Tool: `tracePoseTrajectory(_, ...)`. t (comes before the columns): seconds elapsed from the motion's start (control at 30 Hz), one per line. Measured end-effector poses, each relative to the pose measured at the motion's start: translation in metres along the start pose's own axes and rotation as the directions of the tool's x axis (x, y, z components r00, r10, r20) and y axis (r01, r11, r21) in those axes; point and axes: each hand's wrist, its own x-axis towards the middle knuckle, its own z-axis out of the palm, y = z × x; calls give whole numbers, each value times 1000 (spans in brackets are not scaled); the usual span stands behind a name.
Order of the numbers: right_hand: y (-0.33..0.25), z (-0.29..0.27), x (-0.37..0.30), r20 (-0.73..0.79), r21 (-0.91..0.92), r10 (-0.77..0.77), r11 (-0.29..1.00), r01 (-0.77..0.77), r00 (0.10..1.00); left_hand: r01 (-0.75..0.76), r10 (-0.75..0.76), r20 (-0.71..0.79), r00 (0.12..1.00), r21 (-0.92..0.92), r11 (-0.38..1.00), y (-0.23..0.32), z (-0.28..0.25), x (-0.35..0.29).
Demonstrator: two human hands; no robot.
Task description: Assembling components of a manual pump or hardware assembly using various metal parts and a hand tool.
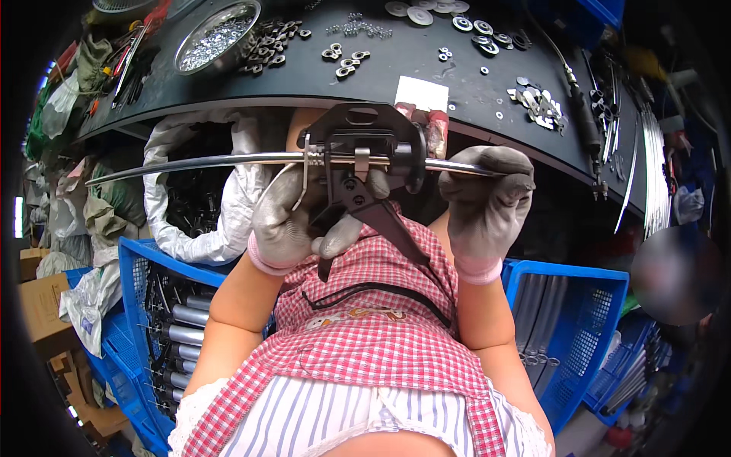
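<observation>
My left hand (280, 221), in a grey-coated glove with a pink cuff, is closed around a black caulking gun body (362, 141) in front of my apron. The body has a slotted plate, a round end and a black trigger (392, 228) that slants down to the right. A long shiny metal rod (205, 161) runs crosswise through it, with its far end reaching out to the left. On the right side, my right hand (491, 202), gloved the same way, grips the rod's other end between thumb and fingers. A small silver metal plate (307, 167) sits on the rod by my left hand.
A dark workbench (304, 87) spans the far side, bearing a metal bowl (217, 38) of small parts, dark metal pieces (274, 46), round discs (483, 34) and white pieces (539, 107). Blue crates (567, 335) flank me. A white sack (164, 152) hangs open under the bench.
</observation>
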Motion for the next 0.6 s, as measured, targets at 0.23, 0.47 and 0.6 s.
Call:
tracePoseTrajectory(0.23,15,-5,-9,-26,-65,-34,997,32,999,159,-153,-133,979,31,987,-15,34,16)
tracePoseTrajectory(0.47,16,-27,-12,13,-69,-4,998,5,1000,270,-259,-78,963,219,938,-21,34,24)
tracePoseTrajectory(0.6,-44,-49,-7,-147,-299,-326,914,272,934,339,-339,184,922,35,940,-44,63,71)
